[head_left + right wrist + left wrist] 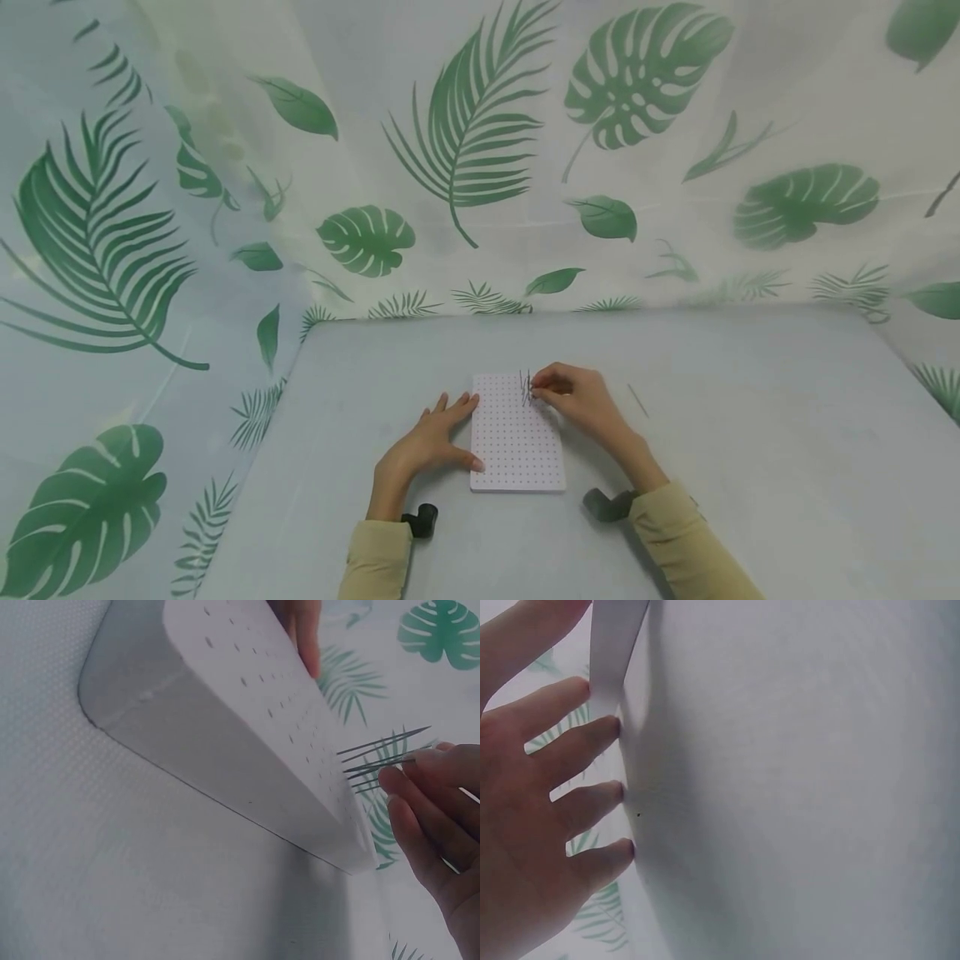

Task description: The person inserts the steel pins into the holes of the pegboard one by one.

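Note:
A white pegboard (517,450) with a grid of small holes lies flat on the table. Several thin dark needle-like pins (524,387) stand in holes near its far right corner, some of them tilted. My right hand (581,400) is beside that corner, pinching one pin between thumb and fingertips; in the right wrist view the pins (386,741) rise from the board's top next to the fingers. My left hand (429,440) is spread out, thumb and forefinger touching the board's left edge. The left wrist view shows its other fingers (592,795) straight and apart.
One loose thin stick (638,400) lies on the pale table (750,450), right of my right hand. Black wrist cameras (423,522) sit low near both cuffs. A leaf-patterned curtain (480,150) hangs behind the table and at its sides.

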Available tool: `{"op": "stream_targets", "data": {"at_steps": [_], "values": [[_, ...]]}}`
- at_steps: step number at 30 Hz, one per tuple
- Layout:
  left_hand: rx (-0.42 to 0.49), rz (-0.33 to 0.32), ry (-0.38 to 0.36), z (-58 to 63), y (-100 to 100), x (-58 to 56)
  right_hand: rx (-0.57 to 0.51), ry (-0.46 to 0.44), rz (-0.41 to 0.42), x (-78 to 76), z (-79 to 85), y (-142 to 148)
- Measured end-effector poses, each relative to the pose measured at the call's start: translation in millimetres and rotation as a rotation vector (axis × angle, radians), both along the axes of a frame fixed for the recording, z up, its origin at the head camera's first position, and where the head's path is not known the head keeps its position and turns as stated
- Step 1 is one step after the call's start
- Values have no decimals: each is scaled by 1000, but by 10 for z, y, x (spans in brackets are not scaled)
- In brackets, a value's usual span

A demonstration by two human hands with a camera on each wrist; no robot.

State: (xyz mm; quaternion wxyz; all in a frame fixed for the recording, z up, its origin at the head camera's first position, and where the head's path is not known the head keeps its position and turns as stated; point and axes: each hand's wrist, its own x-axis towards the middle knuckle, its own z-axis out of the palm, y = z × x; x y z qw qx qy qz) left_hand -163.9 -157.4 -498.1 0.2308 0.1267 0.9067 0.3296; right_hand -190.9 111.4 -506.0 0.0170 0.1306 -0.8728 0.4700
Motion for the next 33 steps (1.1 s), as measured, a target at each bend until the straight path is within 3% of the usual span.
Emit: {"op": "stream_targets", "data": {"at_steps": [16, 33], "values": [[-6, 11, -33, 52, 39, -1, 56, 42, 31, 40, -55, 71], [-16, 19, -21, 72, 46, 18, 189, 96, 11, 91, -132, 619]]}}
